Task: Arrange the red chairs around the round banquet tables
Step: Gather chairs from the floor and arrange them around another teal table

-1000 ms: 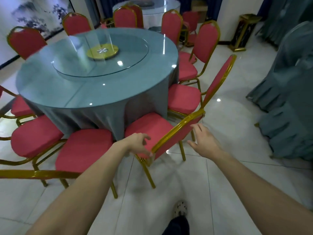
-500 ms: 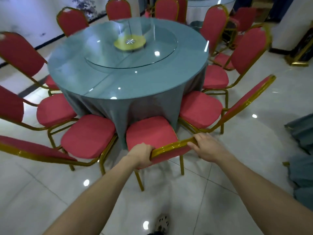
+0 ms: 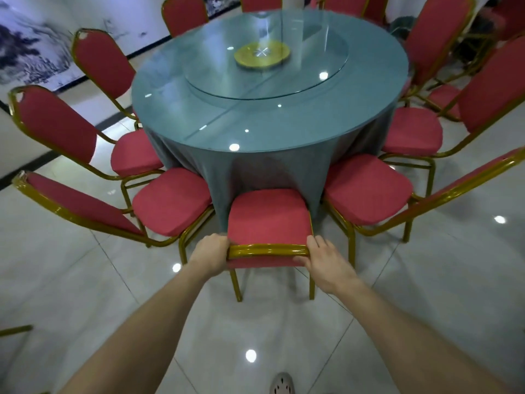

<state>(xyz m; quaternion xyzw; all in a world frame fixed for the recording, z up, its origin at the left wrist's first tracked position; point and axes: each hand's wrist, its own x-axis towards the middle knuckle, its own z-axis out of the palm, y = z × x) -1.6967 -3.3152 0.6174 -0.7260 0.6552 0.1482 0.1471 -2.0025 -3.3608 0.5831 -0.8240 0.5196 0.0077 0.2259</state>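
**Red chairs (image 3: 56,123) ring a round banquet table (image 3: 176,89)**
The nearest chair (image 3: 268,217), red-cushioned on a gold frame, stands upright with its seat front against the table's grey-green tablecloth (image 3: 264,169). The left neighbour (image 3: 170,200) and right neighbour (image 3: 366,186) sit just beside it, seats facing the glass-covered tabletop.

Both bare arms reach forward and down, nearly straight, forearms converging. The left hand (image 3: 211,253) curls its fingers over one end of the chair (image 3: 267,216) back's top rail. The right hand (image 3: 326,263) grips the other end, thumb on the near side.
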